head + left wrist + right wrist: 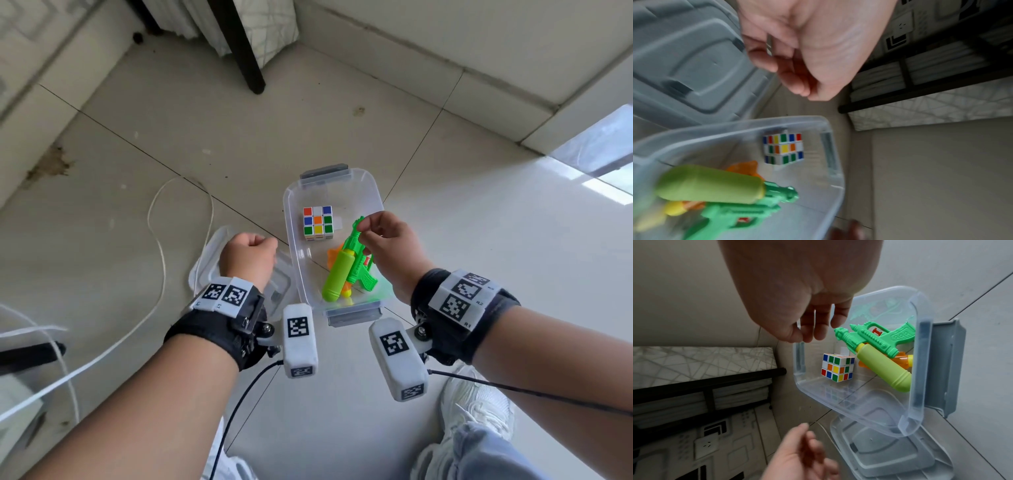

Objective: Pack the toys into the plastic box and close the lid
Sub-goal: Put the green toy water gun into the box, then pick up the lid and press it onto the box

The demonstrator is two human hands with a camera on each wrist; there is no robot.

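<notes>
Packing stage, near its end. Plastic box stands open on the tiled floor in front of the person, its long axis running away from the body, with a grey latch at the far end and another at the near end. Inside lie a colour cube toward the far end, and a green water gun toward the near end, resting on an orange toy. The gun lies roughly along the box, muzzle pointing to the far end and raised.

Right hand hovers over the right rim with its fingers curled at the muzzle. The head view suggests a thumb-and-finger pinch on the tip, while the right wrist view shows a thin gap, so it cannot be told whether this hand grips the gun.

Lid lies flat on the floor just beside the box on its left, its long axis roughly parallel to the box. Left hand hangs directly above it, fingers loosely curled and holding nothing.

No toy shows on the floor outside the box, so closing appears to be the remaining step. The lid lies straight below the left hand and across the box from the right, so the left is the nearer hand. A short sideways carry to the right, without turning, would likely bring the lid over the rim.
</notes>
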